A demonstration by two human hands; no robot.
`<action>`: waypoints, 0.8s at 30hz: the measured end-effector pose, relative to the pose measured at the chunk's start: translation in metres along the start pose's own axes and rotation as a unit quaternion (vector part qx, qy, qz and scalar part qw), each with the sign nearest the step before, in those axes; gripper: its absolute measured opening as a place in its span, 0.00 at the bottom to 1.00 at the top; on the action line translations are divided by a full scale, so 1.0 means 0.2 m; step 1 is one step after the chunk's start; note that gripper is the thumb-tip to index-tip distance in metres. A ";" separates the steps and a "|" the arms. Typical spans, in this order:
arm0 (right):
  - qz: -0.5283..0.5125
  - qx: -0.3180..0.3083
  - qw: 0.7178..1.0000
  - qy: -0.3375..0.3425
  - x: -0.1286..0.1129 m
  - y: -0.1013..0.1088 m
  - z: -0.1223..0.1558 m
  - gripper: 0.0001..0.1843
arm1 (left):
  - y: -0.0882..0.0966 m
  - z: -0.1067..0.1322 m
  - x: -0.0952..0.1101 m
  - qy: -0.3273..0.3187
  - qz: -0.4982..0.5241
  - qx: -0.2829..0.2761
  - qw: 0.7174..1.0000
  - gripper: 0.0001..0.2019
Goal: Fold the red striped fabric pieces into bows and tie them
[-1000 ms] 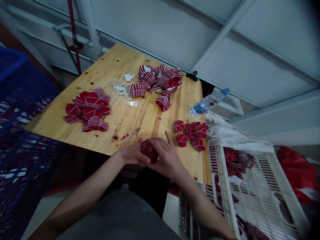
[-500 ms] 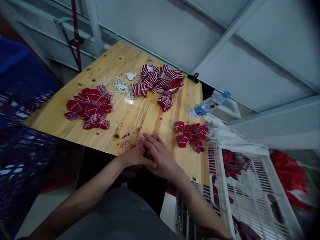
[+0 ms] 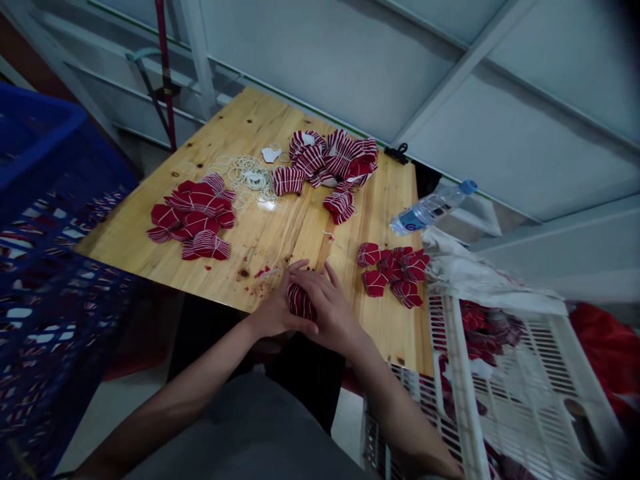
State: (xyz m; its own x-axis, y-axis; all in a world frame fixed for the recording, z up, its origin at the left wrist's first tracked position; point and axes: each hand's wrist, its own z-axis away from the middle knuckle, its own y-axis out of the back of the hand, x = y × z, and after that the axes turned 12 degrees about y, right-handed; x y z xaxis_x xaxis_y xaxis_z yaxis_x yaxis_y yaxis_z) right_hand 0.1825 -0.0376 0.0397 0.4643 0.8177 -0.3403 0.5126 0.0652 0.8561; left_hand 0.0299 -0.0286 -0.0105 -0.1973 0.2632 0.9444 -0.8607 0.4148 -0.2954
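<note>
The bundle of red-and-white striped fabric pieces [image 3: 300, 301] is gripped between both hands at the near edge of the pine tabletop [image 3: 300, 230]. The left hand [image 3: 273, 312] is closed around the bundle's left side, with its fingertips [image 3: 298, 265] showing beyond the top. The right hand [image 3: 330, 310] is curled over the top and right side, its fingers slightly spread. Whether the bundle is tied cannot be told, as it is largely hidden by the hands.

Small red fabric scraps [image 3: 260, 287] are scattered just left of the hands, and a loose pale rubber band [image 3: 334, 262] lies just beyond the right hand. A group of tied striped bundles [image 3: 393, 272] is placed to the right of the hands. Further bundles [image 3: 333, 160] are heaped at the upper centre of the table, beside a tangle of rubber bands [image 3: 253, 179]. Another group of red bundles [image 3: 193, 217] lies toward the left.

A plastic water bottle [image 3: 433, 208] lies on its side beyond the table's right edge. A white slatted plastic crate [image 3: 463, 393] holding red pieces is seen at the lower right, and a blue plastic crate [image 3: 45, 113] occupies the left of the frame.
</note>
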 end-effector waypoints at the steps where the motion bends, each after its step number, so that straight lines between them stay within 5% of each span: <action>1: 0.012 0.011 1.000 -0.003 0.00 0.00 0.00 0.31 | -0.01 0.00 -0.01 0.001 0.030 -0.001 1.000 0.62; 5: 0.042 0.063 0.997 -0.009 -0.02 -0.02 0.02 0.26 | 0.01 0.00 -0.04 0.091 0.151 -0.042 0.983 0.64; 8: 0.039 0.057 0.998 0.010 -0.03 -0.03 0.05 0.23 | 0.04 0.01 -0.03 0.142 0.124 -0.108 0.976 0.60; 11: 0.047 0.046 0.998 0.014 -0.03 -0.04 0.07 0.21 | 0.05 0.01 0.00 0.124 0.054 -0.145 0.980 0.55; 15: 0.079 0.069 0.994 -0.040 -0.04 -0.02 0.07 0.20 | 0.02 0.02 0.04 0.093 0.025 -0.090 0.991 0.52; 24: 0.004 0.141 0.988 -0.065 -0.10 0.05 0.00 0.22 | -0.03 0.07 0.09 0.018 0.006 -0.113 0.993 0.45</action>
State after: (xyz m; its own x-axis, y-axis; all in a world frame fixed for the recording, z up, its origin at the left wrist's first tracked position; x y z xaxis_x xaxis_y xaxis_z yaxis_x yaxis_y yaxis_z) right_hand 0.1778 -0.0531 0.0554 0.5477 0.7365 -0.3969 0.6809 -0.1167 0.7230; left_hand 0.0254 -0.0383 0.0097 -0.1855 0.2985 0.9362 -0.7298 0.5962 -0.3347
